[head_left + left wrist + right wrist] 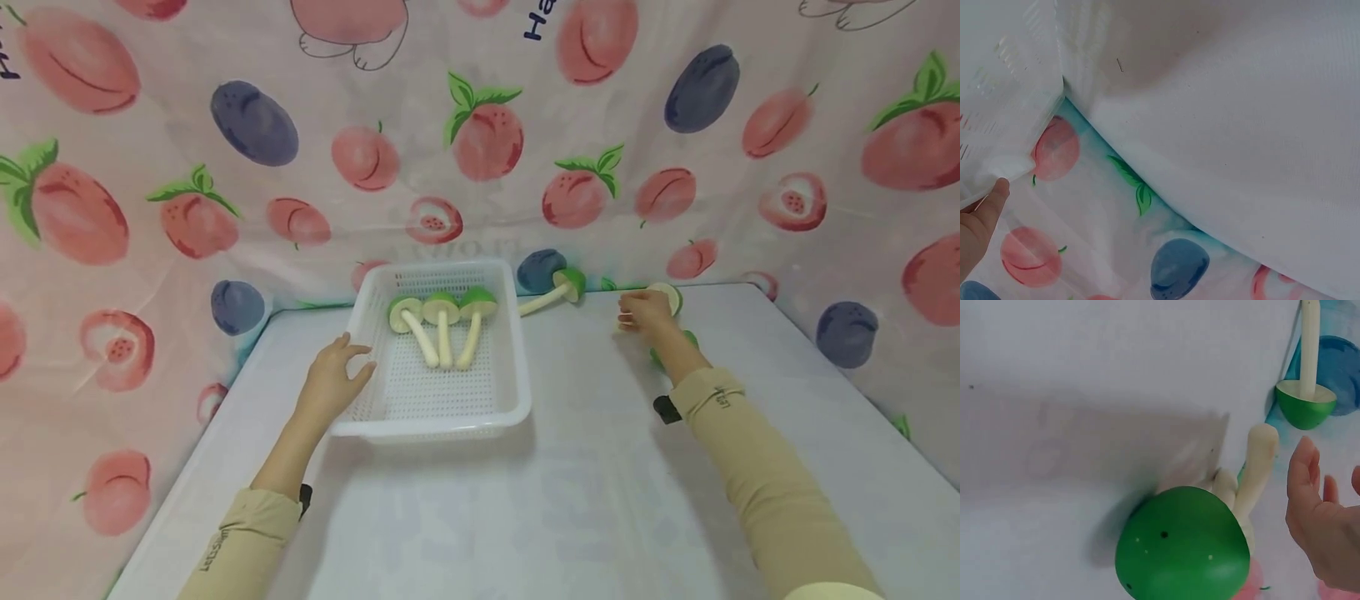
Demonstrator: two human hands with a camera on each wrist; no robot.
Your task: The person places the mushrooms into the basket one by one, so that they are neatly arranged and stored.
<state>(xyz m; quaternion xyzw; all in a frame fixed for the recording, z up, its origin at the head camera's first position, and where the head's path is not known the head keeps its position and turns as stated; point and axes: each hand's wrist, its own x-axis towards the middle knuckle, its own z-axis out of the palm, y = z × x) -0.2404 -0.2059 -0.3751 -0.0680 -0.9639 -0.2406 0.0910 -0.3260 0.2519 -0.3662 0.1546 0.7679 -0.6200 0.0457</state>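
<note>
My left hand (330, 379) is at the left side of a white plastic basket (522, 367), fingers spread. In the left wrist view a fingertip (1002, 185) meets the basket's rim. Inside the basket lie three toy mushrooms (441, 310) with green caps and pale stems. Over at the right, my right hand (648, 315) hovers beside more toy mushrooms (666, 296), partly hidden by the hand and wrist. The right wrist view shows one green cap (1182, 547) up close with pale stems behind it; the hand's fingers are loosely bent and hold nothing.
Another toy mushroom (572, 283) leans at the table's back edge, just right of the basket. A fruit-print cloth (480, 208) hangs behind and along the sides of the white table (480, 517).
</note>
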